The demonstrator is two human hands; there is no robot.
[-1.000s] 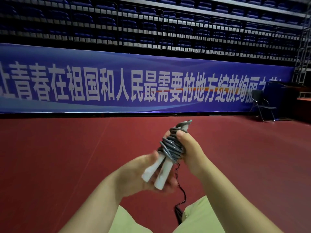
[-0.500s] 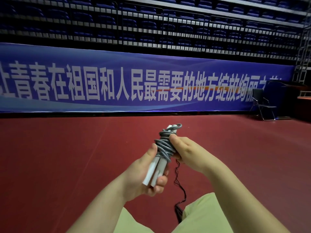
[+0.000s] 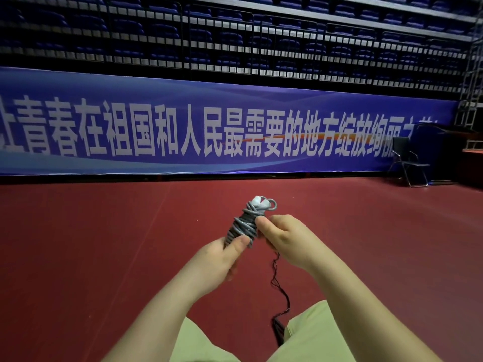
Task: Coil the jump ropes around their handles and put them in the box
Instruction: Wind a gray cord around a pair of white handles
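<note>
Left hand [image 3: 220, 259] is gripping the lower end of the jump rope [image 3: 245, 226], thumb lying on the gray coils. Right hand [image 3: 283, 239] is pinching the coils from the side. Bundle is tilting over the red floor [image 3: 78, 257]; chair [image 3: 407, 160] standing far right.

At the centre of the frame a jump rope [image 3: 247, 226] is held between the left hand [image 3: 222, 259] and the right hand [image 3: 283, 239], above the floor [image 3: 91, 244]. A banner [image 3: 209, 131] is stretched behind, below the seating [image 3: 235, 35]. A chair [image 3: 407, 160] is placed at right.
</note>
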